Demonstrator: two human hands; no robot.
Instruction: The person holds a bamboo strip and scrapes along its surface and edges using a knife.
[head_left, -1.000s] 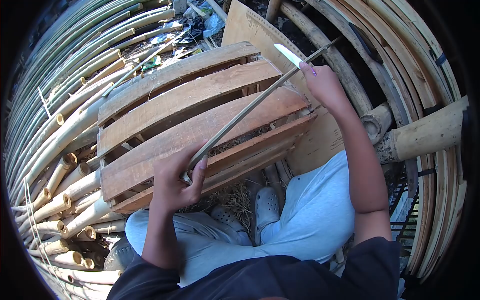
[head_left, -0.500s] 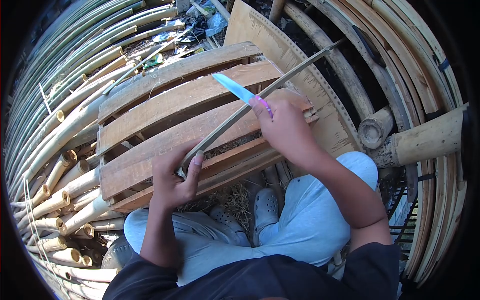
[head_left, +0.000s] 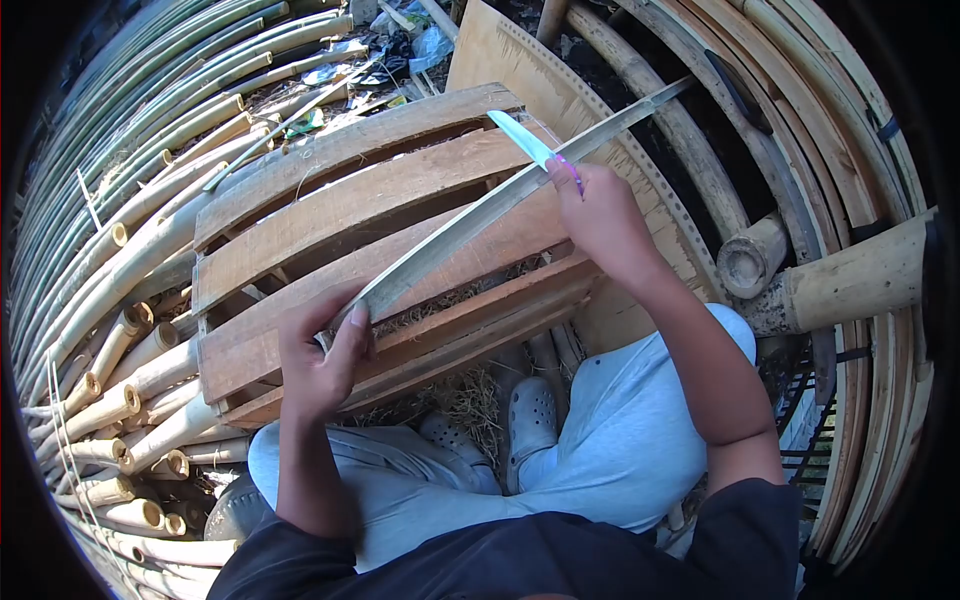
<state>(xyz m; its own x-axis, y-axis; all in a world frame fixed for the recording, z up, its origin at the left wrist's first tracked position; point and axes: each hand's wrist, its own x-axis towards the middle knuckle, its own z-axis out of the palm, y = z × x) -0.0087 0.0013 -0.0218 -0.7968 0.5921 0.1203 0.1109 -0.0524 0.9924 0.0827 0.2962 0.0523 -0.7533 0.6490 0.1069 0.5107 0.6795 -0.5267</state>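
A long flat bamboo strip [head_left: 470, 222] runs diagonally over the slatted wooden crate [head_left: 360, 205], its broad face showing. Its near end is gripped by my left hand [head_left: 325, 350], thumb on top. My right hand [head_left: 598, 215] is closed round the handle of a knife [head_left: 520, 136] with a pale blue blade and a pink-purple handle. The blade points up and to the left, and its base lies at the strip's upper edge. My right fingers are at the strip too; how they touch it is partly hidden.
Bamboo poles [head_left: 150, 375] are stacked on the left. A plywood sheet [head_left: 600, 130] stands behind the crate. On the right are a thick bamboo post [head_left: 860, 270] and long curved-looking slats [head_left: 850, 130]. My legs [head_left: 620, 430] are below the crate.
The right hand with the knife swung left and down along the strip, then moved back up and right a little. The strip has turned to show its broad face; my left hand shifted slightly left.
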